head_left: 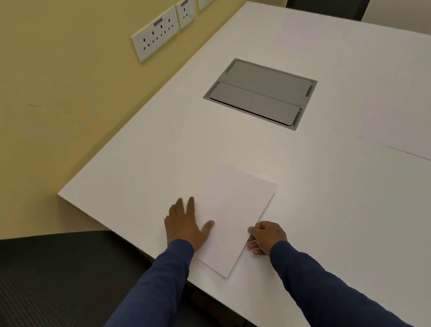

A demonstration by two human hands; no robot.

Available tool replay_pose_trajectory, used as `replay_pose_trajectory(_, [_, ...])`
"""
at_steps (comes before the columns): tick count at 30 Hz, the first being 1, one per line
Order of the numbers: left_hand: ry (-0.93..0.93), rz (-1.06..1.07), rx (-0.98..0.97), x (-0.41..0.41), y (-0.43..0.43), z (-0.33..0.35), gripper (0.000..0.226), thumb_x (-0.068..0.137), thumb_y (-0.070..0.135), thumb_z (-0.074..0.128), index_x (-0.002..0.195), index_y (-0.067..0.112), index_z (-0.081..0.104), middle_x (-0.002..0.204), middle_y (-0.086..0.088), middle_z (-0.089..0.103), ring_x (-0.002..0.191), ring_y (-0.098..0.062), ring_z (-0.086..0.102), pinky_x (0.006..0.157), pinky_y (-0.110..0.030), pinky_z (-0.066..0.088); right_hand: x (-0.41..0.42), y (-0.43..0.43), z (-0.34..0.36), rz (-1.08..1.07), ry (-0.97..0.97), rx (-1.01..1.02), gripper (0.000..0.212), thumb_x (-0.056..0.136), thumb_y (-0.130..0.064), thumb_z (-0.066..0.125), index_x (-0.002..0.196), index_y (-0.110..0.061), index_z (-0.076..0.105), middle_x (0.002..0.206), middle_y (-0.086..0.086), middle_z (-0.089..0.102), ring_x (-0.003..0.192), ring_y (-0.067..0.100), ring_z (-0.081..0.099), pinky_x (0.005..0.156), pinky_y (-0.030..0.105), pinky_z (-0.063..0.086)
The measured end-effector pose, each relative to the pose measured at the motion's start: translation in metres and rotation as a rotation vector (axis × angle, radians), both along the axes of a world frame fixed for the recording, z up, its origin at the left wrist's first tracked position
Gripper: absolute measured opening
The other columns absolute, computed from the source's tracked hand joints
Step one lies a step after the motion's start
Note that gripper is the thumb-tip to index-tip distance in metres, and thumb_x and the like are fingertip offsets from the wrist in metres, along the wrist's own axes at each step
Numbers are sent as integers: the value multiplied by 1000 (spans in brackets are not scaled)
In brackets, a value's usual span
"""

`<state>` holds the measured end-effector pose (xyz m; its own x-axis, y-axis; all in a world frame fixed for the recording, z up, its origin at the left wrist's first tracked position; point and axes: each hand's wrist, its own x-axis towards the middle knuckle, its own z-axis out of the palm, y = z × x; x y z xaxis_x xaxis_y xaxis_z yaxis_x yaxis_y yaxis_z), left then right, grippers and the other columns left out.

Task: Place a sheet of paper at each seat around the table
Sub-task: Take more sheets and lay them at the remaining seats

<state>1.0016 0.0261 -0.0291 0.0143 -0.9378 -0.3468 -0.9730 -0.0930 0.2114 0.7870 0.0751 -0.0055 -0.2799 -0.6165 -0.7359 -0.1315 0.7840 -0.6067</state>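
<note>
I'm pinning this light, floppy sheet [231, 215] just short of the cable hatch [260, 94], left hand [186, 224] flat and spread, right hand [265, 237] pinching its edge.

Soft even light, wide-angle edge distortion

The table [349, 201] top is white, smooth and matt, like laminate. The sheet [233, 210] is plain white paper, matt and uncreased. The hatch [260, 92] looks like grey brushed metal with a dull sheen. The chair [42, 288] back is black woven mesh, rough-textured. The sockets [155, 36] are white, slightly glossy plastic. The wall [38, 103] is matt yellow paint. The 2 sleeves [150, 301] are soft blue cloth
</note>
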Motion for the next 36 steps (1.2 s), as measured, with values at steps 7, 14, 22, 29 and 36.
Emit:
replay_pose_trajectory(7, [-83,-164,174,-10,25,-41,116,64,97,21,142,34,-38,149,-3,-50,144,-34,-35,115,-63,-12,-3,-9,-15,14,159,1,19,94,-31,60,101,-13,63,94,7,74,80,26,72,73,38,62])
replay_pose_trajectory(14, [-85,-145,157,-11,10,-53,116,60,99,14,137,35,-44,144,-1,-56,142,-33,-38,114,-63,-15,-3,-8,-31,801,696,-207,68,95,-48,49,155,-29,22,162,3,20,146,26,26,116,41,28])
replay_pose_trajectory(22, [-115,-180,159,-4,-15,-53,116,61,98,14,138,33,-44,146,-2,-54,143,-33,-36,116,-62,-11,7,-23,-40,990,788,-149,72,96,-49,48,156,-30,13,167,9,-4,151,34,9,120,51,18])
replay_pose_trajectory(29, [-128,-198,160,-1,-17,-50,116,65,97,19,138,31,-43,146,-3,-53,144,-33,-35,117,-62,-9,9,-26,-39,1012,796,-147,74,95,-48,50,156,-30,13,166,9,-3,150,35,11,118,51,24])
replay_pose_trajectory(36, [-142,-210,125,-11,-15,-36,116,67,96,19,141,30,-40,148,-5,-51,145,-35,-33,118,-60,-9,-7,-15,-22,942,786,-186,78,95,-47,50,158,-29,8,167,10,-3,152,33,11,121,47,19])
